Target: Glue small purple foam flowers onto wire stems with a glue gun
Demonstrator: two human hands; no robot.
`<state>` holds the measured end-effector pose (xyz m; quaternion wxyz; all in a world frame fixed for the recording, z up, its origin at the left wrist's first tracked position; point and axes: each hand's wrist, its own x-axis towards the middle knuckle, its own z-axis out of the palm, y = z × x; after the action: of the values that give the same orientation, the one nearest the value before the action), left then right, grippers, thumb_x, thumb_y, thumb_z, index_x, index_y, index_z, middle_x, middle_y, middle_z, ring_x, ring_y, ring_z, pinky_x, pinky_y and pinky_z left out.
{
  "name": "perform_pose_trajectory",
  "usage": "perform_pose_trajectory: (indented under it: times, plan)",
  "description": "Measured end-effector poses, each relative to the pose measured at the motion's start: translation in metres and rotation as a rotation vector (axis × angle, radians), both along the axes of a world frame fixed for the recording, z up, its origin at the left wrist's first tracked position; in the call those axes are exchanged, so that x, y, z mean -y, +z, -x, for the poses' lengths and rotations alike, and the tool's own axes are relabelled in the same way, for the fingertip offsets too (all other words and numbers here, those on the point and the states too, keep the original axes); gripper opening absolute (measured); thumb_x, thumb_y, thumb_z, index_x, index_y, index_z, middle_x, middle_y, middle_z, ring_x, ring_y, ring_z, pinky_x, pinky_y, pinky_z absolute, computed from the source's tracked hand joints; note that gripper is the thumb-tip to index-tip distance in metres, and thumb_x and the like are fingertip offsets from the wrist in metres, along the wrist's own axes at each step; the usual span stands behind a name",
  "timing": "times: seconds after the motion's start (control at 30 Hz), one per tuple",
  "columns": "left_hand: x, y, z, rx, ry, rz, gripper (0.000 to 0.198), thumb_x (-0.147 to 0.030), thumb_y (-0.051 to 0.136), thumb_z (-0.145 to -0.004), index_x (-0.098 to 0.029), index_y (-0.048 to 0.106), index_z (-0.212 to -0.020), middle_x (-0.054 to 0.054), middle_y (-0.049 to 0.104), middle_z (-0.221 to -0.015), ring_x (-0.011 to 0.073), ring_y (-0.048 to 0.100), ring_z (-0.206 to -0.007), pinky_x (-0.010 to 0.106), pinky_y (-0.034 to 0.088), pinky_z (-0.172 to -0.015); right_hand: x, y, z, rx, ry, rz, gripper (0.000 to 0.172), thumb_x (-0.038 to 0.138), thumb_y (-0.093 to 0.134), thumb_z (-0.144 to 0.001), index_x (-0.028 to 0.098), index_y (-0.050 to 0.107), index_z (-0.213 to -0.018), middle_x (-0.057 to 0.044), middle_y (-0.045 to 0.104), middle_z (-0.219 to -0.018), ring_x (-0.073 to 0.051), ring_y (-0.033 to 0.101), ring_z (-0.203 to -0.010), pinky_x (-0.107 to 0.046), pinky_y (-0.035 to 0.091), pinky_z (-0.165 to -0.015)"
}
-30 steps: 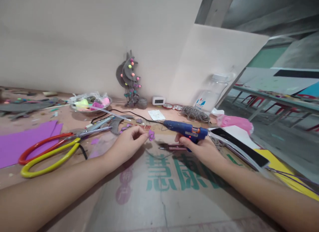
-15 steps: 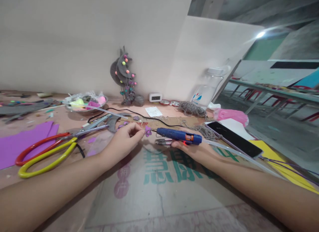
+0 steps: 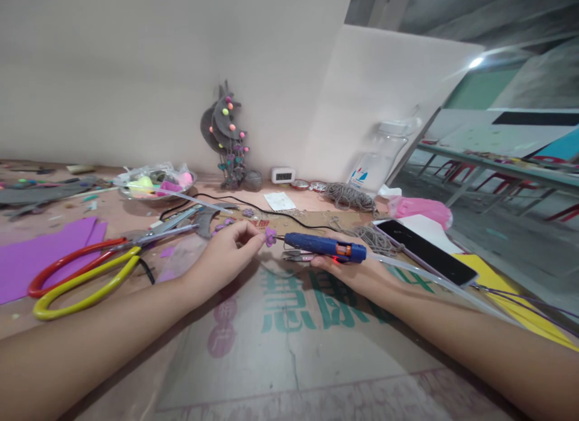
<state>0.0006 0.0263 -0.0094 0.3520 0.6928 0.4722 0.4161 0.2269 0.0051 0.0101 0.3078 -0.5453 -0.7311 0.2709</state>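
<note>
Head view: the left hand [image 3: 233, 246] pinches a small purple flower [image 3: 270, 237] between thumb and forefinger, over the printed cardboard [image 3: 253, 367]. Its other fingers are curled behind and only partly made out; the flower's left edge is covered by the fingertips, and its petals are too small to count. The right hand [image 3: 357, 273] is wrapped around a blue hot glue gun [image 3: 312, 243], to the right of the flower. Handle and trigger are concealed by the grip, so trigger pressure cannot be determined. Contact between nozzle [image 3: 280, 237] and flower cannot be confirmed either (the tip ends at the petals' right edge). Thread snips [image 3: 296, 257] show just on the near side of the barrel, their rear portion obscured by the right hand; whether they are held or lying loose cannot be told. Both forearms are cut off by the frame.

Orientation: the gun's long axis runs left to right, nozzle leftward at the flower, rear end rightward and slightly nearer. A translucent glue stick [image 3: 443, 280] extends from the rear toward the near right, passing above the right forearm. The snips' blades point left, roughly parallel to the barrel.
</note>
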Motion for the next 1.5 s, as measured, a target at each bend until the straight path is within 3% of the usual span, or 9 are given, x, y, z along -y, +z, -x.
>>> perform_pose_trajectory:
  times: [0.53, 0.8, 1.17, 1.5]
  plan:
    - [0.0000, 0.0006, 0.0002, -0.003, -0.007, 0.014, 0.018, -0.033, 0.051, -0.080, -0.017, 0.054, -0.071, -0.001, 0.056, -0.067, 0.0128, 0.051, -0.065, 0.023, 0.038, -0.061, 0.0015, 0.0049, 0.0044, 0.019, -0.024, -0.014, 0.023, 0.040, 0.062, -0.069, 0.018, 0.058, -0.075, -0.004, 0.062, -0.070, -0.019, 0.058, -0.065, -0.030, 0.047, -0.057]
    - [-0.0001, 0.0017, -0.0001, 0.005, 0.011, 0.007, 0.018, -0.033, 0.051, -0.078, -0.017, 0.055, -0.070, -0.001, 0.055, -0.065, 0.0126, 0.050, -0.061, 0.023, 0.036, -0.057, -0.0004, 0.0007, 0.0024, -0.018, -0.003, -0.005, 0.028, 0.039, 0.062, -0.071, 0.017, 0.061, -0.087, -0.007, 0.067, -0.087, -0.024, 0.062, -0.079, -0.034, 0.051, -0.070]
    - [-0.0018, -0.0006, 0.0003, 0.021, -0.013, 0.019, 0.020, -0.035, 0.051, -0.078, -0.017, 0.054, -0.070, -0.001, 0.055, -0.064, 0.0129, 0.050, -0.061, 0.023, 0.037, -0.057, 0.0002, 0.0023, 0.0025, -0.047, 0.005, 0.044, 0.027, 0.038, 0.062, -0.070, 0.015, 0.062, -0.085, -0.007, 0.066, -0.083, -0.022, 0.061, -0.075, -0.031, 0.049, -0.064]
    - [-0.0018, 0.0000, 0.0008, 0.013, -0.014, 0.004, 0.018, -0.033, 0.051, -0.079, -0.017, 0.055, -0.070, -0.001, 0.055, -0.066, 0.0129, 0.050, -0.063, 0.023, 0.037, -0.058, -0.0003, -0.0022, -0.0012, 0.006, -0.011, -0.024, 0.026, 0.041, 0.062, -0.072, 0.017, 0.062, -0.080, -0.004, 0.064, -0.075, -0.020, 0.059, -0.070, -0.030, 0.047, -0.061]
